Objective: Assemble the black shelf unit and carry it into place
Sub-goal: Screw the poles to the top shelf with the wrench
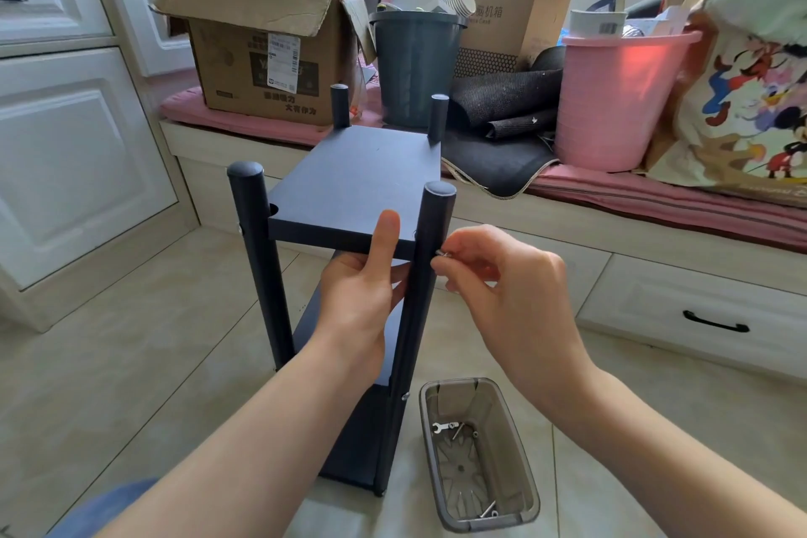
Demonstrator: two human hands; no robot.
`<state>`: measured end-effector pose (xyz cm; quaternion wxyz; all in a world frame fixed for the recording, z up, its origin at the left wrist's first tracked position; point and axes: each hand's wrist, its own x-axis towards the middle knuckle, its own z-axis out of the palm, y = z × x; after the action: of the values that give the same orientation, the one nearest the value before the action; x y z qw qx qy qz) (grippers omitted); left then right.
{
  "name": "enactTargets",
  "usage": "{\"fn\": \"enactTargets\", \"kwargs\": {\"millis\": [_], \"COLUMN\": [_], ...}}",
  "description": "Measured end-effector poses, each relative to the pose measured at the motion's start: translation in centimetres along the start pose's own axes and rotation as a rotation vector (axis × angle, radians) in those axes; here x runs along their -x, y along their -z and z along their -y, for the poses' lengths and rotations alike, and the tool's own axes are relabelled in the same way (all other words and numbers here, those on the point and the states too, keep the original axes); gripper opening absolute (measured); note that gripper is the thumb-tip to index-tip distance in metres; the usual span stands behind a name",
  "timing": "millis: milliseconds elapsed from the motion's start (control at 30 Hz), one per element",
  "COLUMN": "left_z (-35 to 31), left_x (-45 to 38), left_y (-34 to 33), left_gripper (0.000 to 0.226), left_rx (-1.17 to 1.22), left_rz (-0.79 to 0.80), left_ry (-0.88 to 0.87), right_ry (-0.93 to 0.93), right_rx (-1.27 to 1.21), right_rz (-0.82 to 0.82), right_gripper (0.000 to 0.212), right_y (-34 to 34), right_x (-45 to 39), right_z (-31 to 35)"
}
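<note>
Left hand [364, 290] grips the top shelf [353, 183] edge — right hand [502, 275] pinches a screw [442, 253] at the post [430, 258].

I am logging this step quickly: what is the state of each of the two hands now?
Left hand: grips the top shelf board, thumb on top.
Right hand: pinches a small screw at the front right post.

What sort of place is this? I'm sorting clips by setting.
Likely a room in a home, partly used for storage. White cabinets line the wall, a cushioned window bench with drawers holds boxes and buckets, and the shelf unit stands on a tiled floor.
</note>
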<state>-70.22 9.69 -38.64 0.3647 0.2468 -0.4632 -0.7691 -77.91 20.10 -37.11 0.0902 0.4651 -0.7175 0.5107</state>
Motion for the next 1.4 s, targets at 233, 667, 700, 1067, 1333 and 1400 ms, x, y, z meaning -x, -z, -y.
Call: {"fn": "enactTargets", "kwargs": {"millis": [233,667,700,1067,1333,1400], "left_z": [0.0,0.0,0.0,-0.1,-0.2,-0.2], "left_x": [-0.2,-0.3,-0.3,-0.5,-0.5,-0.4], "left_y": [0.5,1.7,1.7,1.7,1.6,1.6], "left_gripper": [0.067,0.058,0.061,0.068,0.061,0.059], "left_rx": [-0.052,-0.049,-0.054,-0.046,-0.062,-0.062], "left_rz": [0.005,0.171,0.167,0.159,0.161,0.165], "left_ry": [0.014,-0.014,-0.013,0.005,0.0,-0.005], "right_ry": [-0.053,-0.095,-0.094,-0.084,-0.168,-0.176], "right_rx": [-0.051,-0.066,-0.067,-0.045,-0.21,-0.231], "right_rz": [-0.004,0.0,0.001,0.032,0.056,0.055], "right_gripper": [0.012,0.011,0.012,0.012,0.007,0.006], "right_y": [0.1,0.3,0.4,0.6,0.4,0.5], "right_x": [-0.1,0.0,0.1,0.2,0.2,0.1], "right_z": [0.0,0.5,0.5,0.2,0.1,-0.1]}}
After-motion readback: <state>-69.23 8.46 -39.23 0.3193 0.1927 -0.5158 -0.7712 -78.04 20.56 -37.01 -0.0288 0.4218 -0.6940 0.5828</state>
